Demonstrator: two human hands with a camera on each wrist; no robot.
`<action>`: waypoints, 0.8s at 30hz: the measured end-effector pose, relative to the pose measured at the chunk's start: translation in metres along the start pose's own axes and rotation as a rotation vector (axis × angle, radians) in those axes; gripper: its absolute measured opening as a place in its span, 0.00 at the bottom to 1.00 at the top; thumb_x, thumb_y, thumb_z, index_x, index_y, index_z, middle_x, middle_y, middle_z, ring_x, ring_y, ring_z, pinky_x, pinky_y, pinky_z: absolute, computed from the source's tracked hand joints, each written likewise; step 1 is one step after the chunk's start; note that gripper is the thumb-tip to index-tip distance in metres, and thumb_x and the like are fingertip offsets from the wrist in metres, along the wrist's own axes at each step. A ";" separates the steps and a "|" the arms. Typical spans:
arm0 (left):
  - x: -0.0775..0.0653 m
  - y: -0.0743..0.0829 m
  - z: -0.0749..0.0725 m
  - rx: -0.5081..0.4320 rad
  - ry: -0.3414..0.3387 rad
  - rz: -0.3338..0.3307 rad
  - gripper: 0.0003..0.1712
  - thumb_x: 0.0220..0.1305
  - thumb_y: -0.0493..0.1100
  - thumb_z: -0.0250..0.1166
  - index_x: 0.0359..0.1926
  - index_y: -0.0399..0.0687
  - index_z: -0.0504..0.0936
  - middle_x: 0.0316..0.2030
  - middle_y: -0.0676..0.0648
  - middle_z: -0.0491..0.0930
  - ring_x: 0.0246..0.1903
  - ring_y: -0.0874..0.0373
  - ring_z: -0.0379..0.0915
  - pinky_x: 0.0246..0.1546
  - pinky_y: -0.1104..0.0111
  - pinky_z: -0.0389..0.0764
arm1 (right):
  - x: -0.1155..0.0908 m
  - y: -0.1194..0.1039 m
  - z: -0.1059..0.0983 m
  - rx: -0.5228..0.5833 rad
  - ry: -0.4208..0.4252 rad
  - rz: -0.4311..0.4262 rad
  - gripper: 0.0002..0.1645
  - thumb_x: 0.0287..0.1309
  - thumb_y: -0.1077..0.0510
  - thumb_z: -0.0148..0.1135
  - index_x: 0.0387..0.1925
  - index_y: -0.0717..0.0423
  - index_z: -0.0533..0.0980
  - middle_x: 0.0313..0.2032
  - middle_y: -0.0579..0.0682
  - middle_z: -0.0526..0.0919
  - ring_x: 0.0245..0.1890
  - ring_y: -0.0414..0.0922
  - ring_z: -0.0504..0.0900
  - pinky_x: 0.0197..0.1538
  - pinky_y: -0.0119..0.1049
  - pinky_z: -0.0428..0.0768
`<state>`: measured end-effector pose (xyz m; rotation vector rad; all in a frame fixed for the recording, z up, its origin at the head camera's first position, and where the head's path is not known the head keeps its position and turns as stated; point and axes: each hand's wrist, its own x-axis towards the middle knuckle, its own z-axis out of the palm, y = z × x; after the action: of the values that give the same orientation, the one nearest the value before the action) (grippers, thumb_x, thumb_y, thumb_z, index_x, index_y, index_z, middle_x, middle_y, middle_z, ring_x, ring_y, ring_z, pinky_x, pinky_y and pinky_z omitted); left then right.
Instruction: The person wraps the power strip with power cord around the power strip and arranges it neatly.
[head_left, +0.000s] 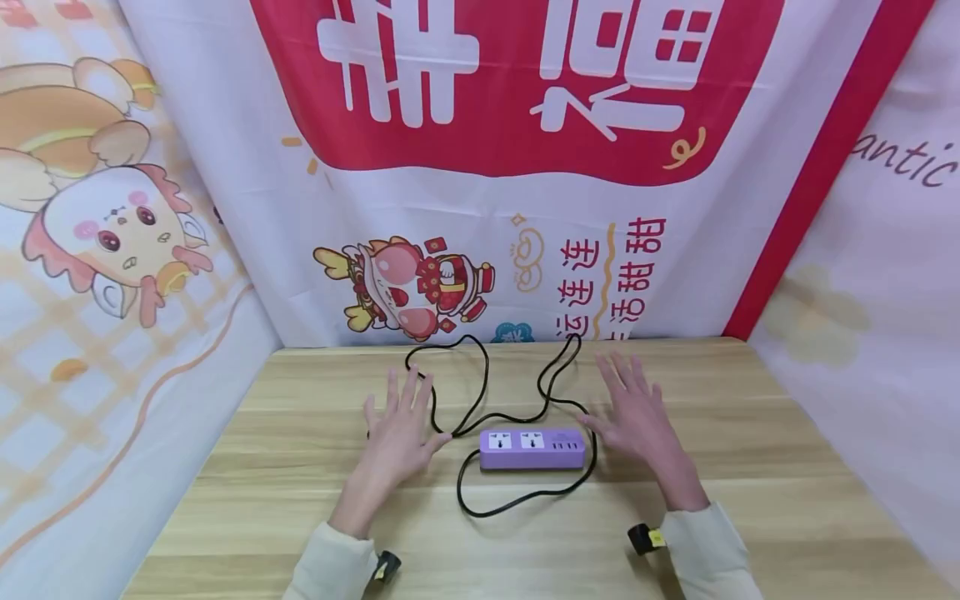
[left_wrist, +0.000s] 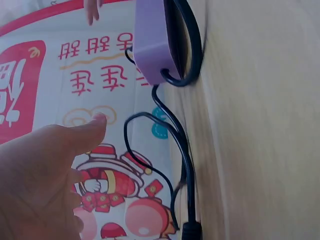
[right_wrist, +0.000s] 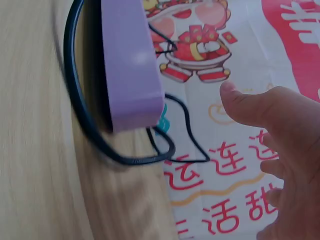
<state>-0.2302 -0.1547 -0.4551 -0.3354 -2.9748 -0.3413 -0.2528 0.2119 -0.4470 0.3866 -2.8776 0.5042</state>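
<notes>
Both hands flat, fingers spread, grasping nothing. Left hand (head_left: 397, 433) over black cord (head_left: 480, 400); purple power strip (head_left: 532, 447) on worktop (head_left: 787, 467) between it and right hand (head_left: 637, 421). Risk: fingers snag cord loops, dragging strip.

Both forearms reach forward in pale cream sleeves, each wrist wearing a small black band with a yellow tag. The left hand (head_left: 400, 429) is flat and palm down, its fingers straight and spread, the thumb angled out to the right. The right hand (head_left: 633, 412) mirrors it, palm down with fingers fanned and straight, the thumb pointing left. The two hands are well apart and level with each other. Neither hand holds anything.
</notes>
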 end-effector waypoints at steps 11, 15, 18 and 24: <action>-0.009 0.030 0.005 -0.197 -0.193 0.116 0.58 0.67 0.60 0.62 0.79 0.41 0.35 0.79 0.41 0.32 0.79 0.43 0.27 0.75 0.39 0.45 | 0.001 -0.036 0.006 0.158 -0.222 -0.115 0.55 0.54 0.47 0.74 0.74 0.61 0.57 0.72 0.62 0.65 0.72 0.61 0.65 0.72 0.57 0.64; -0.015 0.039 0.004 -0.262 -0.285 0.151 0.56 0.68 0.58 0.62 0.78 0.37 0.37 0.79 0.37 0.36 0.79 0.40 0.33 0.75 0.42 0.48 | 0.002 -0.039 0.020 0.160 -0.327 -0.120 0.50 0.52 0.48 0.76 0.70 0.62 0.64 0.67 0.61 0.72 0.67 0.58 0.72 0.70 0.55 0.69; -0.018 0.043 0.004 -0.285 -0.359 0.175 0.52 0.70 0.55 0.61 0.77 0.32 0.41 0.78 0.32 0.40 0.78 0.38 0.38 0.75 0.43 0.49 | 0.001 -0.039 0.029 0.152 -0.364 -0.147 0.44 0.48 0.51 0.78 0.64 0.63 0.71 0.59 0.59 0.79 0.59 0.55 0.77 0.65 0.54 0.74; -0.021 0.042 0.009 -0.298 -0.496 0.155 0.49 0.71 0.54 0.59 0.76 0.31 0.44 0.76 0.31 0.48 0.76 0.40 0.49 0.76 0.51 0.54 | 0.006 -0.036 0.038 0.146 -0.362 -0.211 0.31 0.43 0.55 0.81 0.50 0.60 0.79 0.44 0.50 0.83 0.45 0.44 0.79 0.52 0.46 0.79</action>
<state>-0.2007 -0.1166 -0.4579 -0.7819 -3.3381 -0.7904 -0.2538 0.1640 -0.4696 0.8780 -3.0932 0.6676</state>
